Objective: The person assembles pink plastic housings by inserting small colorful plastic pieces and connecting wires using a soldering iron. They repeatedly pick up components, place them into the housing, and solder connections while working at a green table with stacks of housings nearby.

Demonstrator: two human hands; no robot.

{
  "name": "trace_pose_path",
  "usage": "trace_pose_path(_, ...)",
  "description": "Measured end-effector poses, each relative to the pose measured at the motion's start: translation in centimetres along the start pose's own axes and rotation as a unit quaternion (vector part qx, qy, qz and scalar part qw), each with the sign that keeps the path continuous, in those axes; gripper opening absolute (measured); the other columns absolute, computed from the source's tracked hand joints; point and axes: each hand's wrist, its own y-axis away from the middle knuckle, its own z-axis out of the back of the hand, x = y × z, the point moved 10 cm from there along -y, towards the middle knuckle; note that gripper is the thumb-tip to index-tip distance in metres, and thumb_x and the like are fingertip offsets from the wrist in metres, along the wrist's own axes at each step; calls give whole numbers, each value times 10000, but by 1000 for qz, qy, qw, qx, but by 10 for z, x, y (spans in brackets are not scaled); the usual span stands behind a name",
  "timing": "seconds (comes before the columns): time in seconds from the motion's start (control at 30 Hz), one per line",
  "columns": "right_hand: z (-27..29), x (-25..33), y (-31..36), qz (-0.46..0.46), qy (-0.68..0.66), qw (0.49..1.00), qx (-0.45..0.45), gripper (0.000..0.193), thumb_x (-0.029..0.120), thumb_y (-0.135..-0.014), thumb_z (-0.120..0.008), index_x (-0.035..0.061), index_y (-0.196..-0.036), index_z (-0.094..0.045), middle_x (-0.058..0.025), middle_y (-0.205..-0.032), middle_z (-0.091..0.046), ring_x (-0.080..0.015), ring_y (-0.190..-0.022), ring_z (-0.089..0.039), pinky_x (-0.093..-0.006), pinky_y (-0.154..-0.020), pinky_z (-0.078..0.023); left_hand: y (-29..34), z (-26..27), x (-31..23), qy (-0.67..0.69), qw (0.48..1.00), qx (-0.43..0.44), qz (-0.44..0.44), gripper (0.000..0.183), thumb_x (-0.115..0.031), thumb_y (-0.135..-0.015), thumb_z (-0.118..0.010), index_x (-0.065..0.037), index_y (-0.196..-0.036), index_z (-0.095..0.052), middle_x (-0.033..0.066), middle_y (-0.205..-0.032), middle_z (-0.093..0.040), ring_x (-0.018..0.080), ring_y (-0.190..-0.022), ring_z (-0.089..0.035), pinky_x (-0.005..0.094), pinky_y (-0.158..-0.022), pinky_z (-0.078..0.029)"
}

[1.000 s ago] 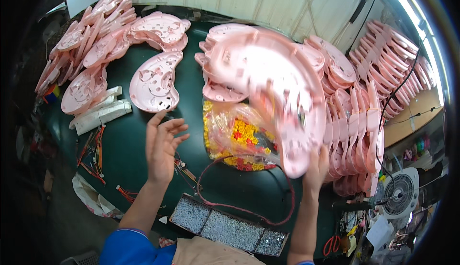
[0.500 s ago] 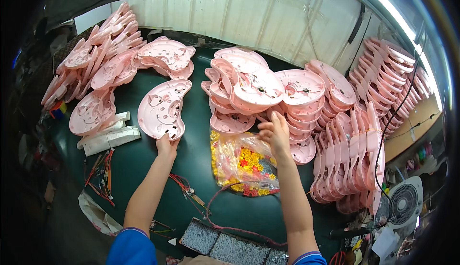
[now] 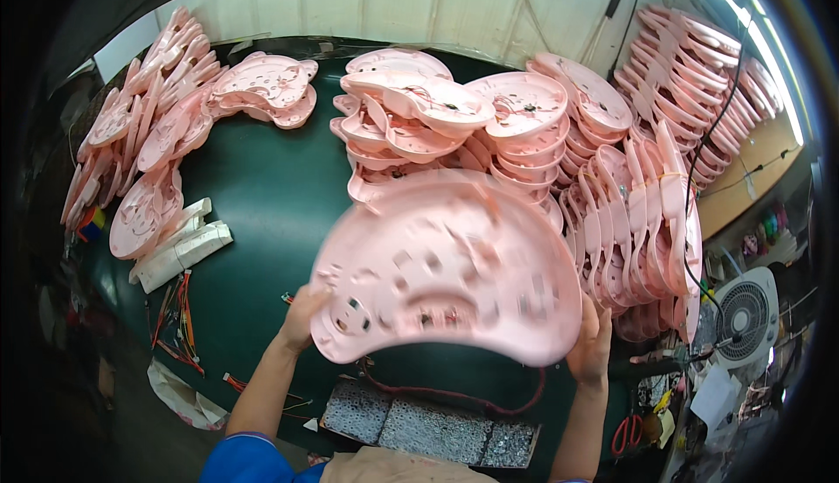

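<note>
A large pink plastic shell (image 3: pixel 446 256), kidney-shaped with many holes and slots, is held up in front of me, slightly blurred. My left hand (image 3: pixel 303 315) grips its left end, and my right hand (image 3: pixel 592 347) is closed on its right end; some fingers of both are hidden. Small parts show at a slot near its inner curve. Just behind it stand stacks of similar pink shells (image 3: pixel 411 125), some with wires and small dark parts. The bag of yellow and red pieces is hidden by the held shell.
More pink shells lie at left (image 3: pixel 144 208) and stand in rows at right (image 3: pixel 612 229). Wire bundles (image 3: pixel 185 326) and folded white strips (image 3: pixel 183 251) lie on the green table (image 3: pixel 262 177). A tray of small metal parts (image 3: pixel 428 422), red-handled scissors (image 3: pixel 627 435) and a fan (image 3: pixel 745 317) are nearby.
The pink shell has come up off the table, toward me and to the right, and turned. My right hand has come down from the stacks onto its right end.
</note>
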Motion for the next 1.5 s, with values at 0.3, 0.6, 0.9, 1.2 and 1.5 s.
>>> trace_pose_path(0.3, 18, -13, 46, 13, 454, 890, -46, 439, 142, -925, -710, -23, -1324, -627, -195, -1182, -703, -267, -1021, -704, -359, -911, -549, 13, -88, 10, -507, 856, 80, -66, 360, -157, -1032, -519, 16, -1329, -627, 254, -1087, -650, 427, -1013, -648, 465, -887, -528)
trace_pose_path(0.6, -49, -25, -123, 84, 522, 845, 76, 304, 163, -885, -738, -42, -1108, -720, -183, -951, -748, -261, -849, -733, -358, -777, -577, 23, -68, 33, -545, 837, 29, -20, 467, -159, -1025, -497, -16, -1470, -496, 245, -1101, -614, 455, -1033, -643, 510, -880, -528)
trace_pose_path(0.9, -111, -129, -204, -37, 634, 762, 128, 399, 349, -730, -837, -20, -850, -746, -210, -881, -751, -306, -836, -739, -397, -779, -580, 24, -60, 29, -476, 879, -12, -6, 490, -178, -1013, -590, 39, -1442, -495, 222, -1116, -643, 391, -996, -659, 436, -880, -538)
trace_pose_path(1.2, -67, -110, -183, -37, 515, 853, 82, 311, 220, -751, -828, -21, -939, -772, -144, -790, -751, -202, -696, -725, -336, -651, -565, 2, -107, -38, -458, 860, -5, -225, 294, -109, -964, -667, 18, -1229, -677, 189, -1152, -662, 361, -1066, -651, 426, -920, -516)
trace_pose_path(1.5, -69, -62, -162, 34, 574, 818, 1, 309, 199, -779, -818, 5, -1013, -760, -176, -960, -758, -278, -839, -740, -391, -804, -585, -149, -150, 19, -571, 784, 106, -219, 178, -97, -876, -691, -41, -1018, -782, 171, -970, -748, 358, -944, -715, 450, -850, -561)
